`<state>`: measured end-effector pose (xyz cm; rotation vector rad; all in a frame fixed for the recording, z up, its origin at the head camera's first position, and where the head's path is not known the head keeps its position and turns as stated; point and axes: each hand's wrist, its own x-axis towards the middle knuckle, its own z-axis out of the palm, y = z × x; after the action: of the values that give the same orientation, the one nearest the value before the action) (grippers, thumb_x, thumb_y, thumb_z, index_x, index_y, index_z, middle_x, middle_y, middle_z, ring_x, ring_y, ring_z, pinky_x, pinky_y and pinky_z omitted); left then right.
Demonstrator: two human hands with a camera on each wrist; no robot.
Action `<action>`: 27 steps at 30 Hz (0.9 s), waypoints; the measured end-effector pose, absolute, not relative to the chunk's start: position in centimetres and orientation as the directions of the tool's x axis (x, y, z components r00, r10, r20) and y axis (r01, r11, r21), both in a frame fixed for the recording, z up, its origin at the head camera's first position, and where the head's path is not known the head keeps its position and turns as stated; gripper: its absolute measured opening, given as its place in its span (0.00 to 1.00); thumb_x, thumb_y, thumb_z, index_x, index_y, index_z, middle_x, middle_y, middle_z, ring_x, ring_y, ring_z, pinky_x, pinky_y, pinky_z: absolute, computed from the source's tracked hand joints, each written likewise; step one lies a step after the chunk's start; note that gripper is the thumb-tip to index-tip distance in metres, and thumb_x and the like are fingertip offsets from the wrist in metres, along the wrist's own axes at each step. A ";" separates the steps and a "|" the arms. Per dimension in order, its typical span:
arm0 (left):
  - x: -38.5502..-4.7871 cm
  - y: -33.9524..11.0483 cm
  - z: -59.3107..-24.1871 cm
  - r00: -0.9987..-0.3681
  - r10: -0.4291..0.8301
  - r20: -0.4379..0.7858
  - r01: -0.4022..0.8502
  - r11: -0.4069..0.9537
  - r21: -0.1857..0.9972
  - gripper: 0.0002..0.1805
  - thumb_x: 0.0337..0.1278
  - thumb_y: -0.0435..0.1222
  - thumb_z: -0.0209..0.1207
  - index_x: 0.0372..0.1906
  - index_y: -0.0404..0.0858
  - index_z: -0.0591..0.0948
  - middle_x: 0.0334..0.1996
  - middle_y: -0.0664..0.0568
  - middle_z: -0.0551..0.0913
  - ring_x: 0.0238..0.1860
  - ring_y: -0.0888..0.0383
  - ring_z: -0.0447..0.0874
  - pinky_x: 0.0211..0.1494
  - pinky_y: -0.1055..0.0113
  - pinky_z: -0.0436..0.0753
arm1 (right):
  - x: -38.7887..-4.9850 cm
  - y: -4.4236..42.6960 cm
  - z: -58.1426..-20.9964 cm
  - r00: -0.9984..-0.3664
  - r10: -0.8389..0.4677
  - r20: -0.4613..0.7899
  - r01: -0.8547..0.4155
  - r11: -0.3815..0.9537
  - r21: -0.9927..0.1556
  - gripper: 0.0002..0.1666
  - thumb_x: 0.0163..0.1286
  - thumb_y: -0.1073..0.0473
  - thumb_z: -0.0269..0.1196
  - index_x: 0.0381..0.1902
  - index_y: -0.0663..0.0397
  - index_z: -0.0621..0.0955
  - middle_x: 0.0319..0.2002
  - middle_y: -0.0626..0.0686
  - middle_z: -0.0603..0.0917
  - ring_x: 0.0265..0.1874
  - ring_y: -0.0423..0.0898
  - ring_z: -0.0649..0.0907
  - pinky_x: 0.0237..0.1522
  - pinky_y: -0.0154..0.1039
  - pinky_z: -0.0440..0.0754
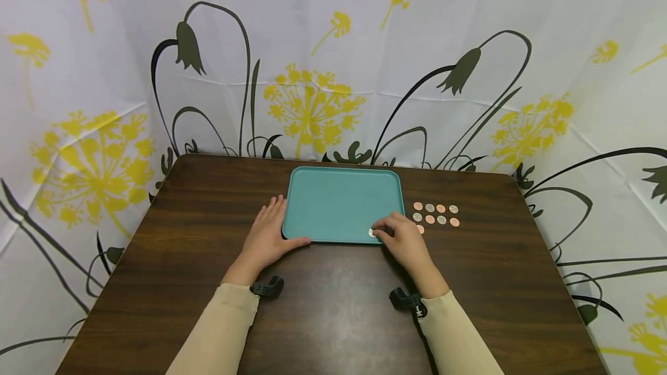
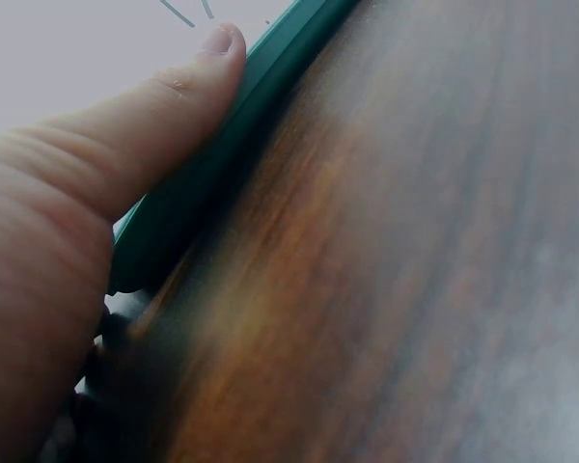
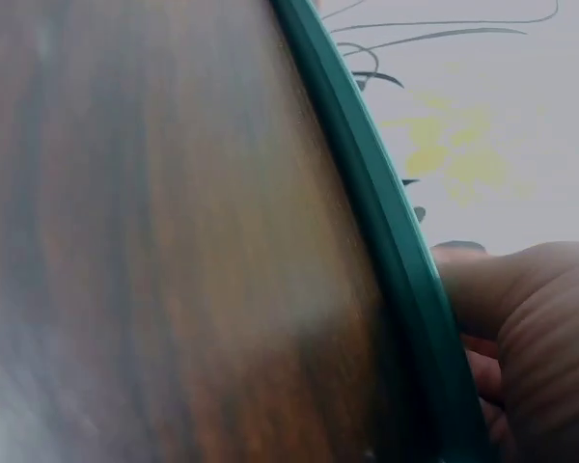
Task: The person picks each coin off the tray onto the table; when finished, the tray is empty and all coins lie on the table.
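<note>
A teal tray (image 1: 344, 204) lies on the dark wooden table. My left hand (image 1: 268, 240) rests at its left near corner, fingers extended along the left side and the thumb (image 2: 198, 82) against the near rim. Over the tray's right near corner, my right hand (image 1: 403, 242) pinches a small silvery coin (image 1: 372, 232) between thumb and fingers, at the tray's surface. In the right wrist view the tray's rim (image 3: 386, 212) passes in front of the curled fingers, and the coin is hidden there. Several copper coins (image 1: 440, 208) and silvery coins (image 1: 441, 220) lie right of the tray.
The wooden table (image 1: 333, 317) extends around the tray. A white curtain (image 1: 333, 33) with printed flowers hangs behind and along the sides. One copper coin (image 1: 420, 229) sits close beside the right hand. Dark bands with cameras (image 1: 268, 287) are worn on both wrists.
</note>
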<state>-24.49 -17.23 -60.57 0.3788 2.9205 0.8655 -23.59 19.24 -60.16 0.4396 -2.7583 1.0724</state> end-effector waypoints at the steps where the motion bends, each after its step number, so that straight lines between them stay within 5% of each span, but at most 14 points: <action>1: -24.5 -17.2 -60.5 -0.967 0.255 0.003 0.216 0.810 0.545 0.73 0.56 0.73 0.69 0.90 0.34 0.49 0.91 0.39 0.45 0.92 0.41 0.40 0.93 0.40 0.42 | -23.6 19.2 -60.2 -0.946 -0.210 0.247 -0.321 0.708 -0.628 0.03 0.73 0.56 0.76 0.43 0.42 0.94 0.33 0.41 0.82 0.28 0.39 0.74 0.30 0.34 0.74; 10: -24.5 -17.2 -60.5 -0.967 0.254 -0.006 0.212 0.820 0.531 0.72 0.57 0.72 0.69 0.90 0.34 0.48 0.91 0.39 0.45 0.92 0.41 0.39 0.93 0.40 0.42 | -23.6 19.0 -60.3 -0.948 -0.223 0.228 -0.317 0.727 -0.609 0.13 0.75 0.55 0.75 0.55 0.45 0.92 0.39 0.44 0.80 0.29 0.39 0.73 0.31 0.34 0.75; 20: -24.5 -17.1 -60.4 -0.967 0.253 -0.001 0.213 0.816 0.537 0.72 0.57 0.72 0.70 0.90 0.34 0.49 0.91 0.38 0.45 0.92 0.40 0.40 0.93 0.40 0.42 | -23.5 18.4 -60.1 -0.954 -0.211 0.212 -0.296 0.775 -0.559 0.05 0.75 0.59 0.73 0.45 0.48 0.87 0.43 0.49 0.80 0.36 0.44 0.79 0.40 0.43 0.81; 27: -24.4 -17.2 -60.5 -0.968 0.252 0.001 0.213 0.816 0.537 0.73 0.55 0.74 0.69 0.90 0.33 0.49 0.91 0.38 0.45 0.92 0.40 0.40 0.93 0.39 0.42 | -23.5 18.1 -60.1 -0.965 -0.194 0.174 -0.259 0.793 -0.552 0.09 0.78 0.58 0.71 0.52 0.50 0.85 0.43 0.51 0.79 0.36 0.46 0.79 0.40 0.43 0.80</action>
<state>-24.42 -17.16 -60.51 0.3756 2.9262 0.8527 -23.47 18.07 -60.08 0.3636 -2.8709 0.9070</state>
